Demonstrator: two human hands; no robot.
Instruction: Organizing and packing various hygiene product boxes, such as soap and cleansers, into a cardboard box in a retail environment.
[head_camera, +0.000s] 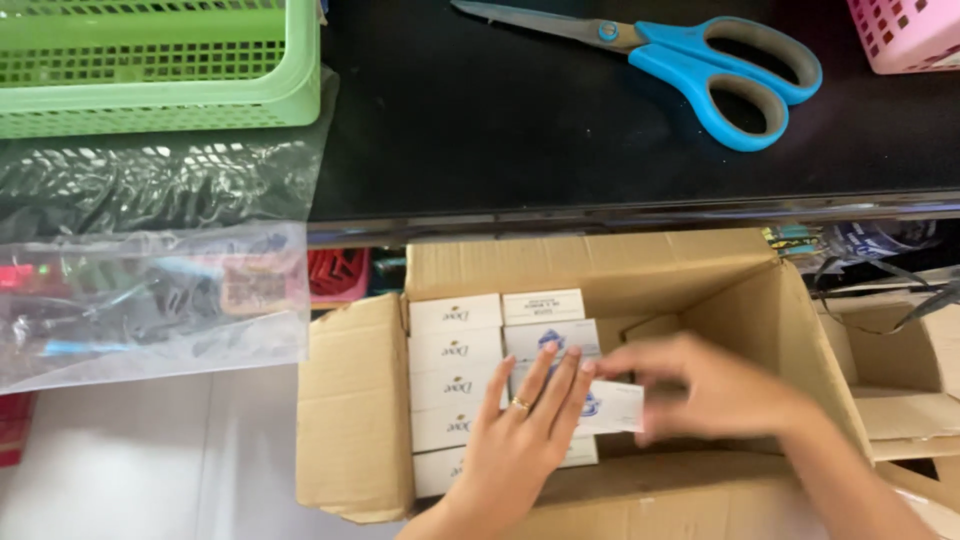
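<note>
— So how full is the cardboard box (350, 400) at this point?

— Partly. Down its left side a column of small white cartons (455, 350) already lies flat, five showing, stacked edge to edge. Beside them a second column (545, 310) has begun, with two cartons visible at the far end. The right half of the box shows only bare cardboard.

— And the hands?

— The left hand (525, 430) lies flat, fingers straight and close together, pressing on top of the white carton with blue print (612, 405) that sits in the second column. The right hand (715, 390) grips that carton's right end; it is blurred, so I cannot tell exactly how the fingers close, but it is holding the carton.

— Which way does that carton lie?

— Its long axis runs left to right across the box, parallel to the other cartons, broad face up.

— Anything further right?

— Up on the black desk (480, 130), blue-handled scissors (680, 55) lie with the blades pointing left, past the green basket (160, 60).
</note>
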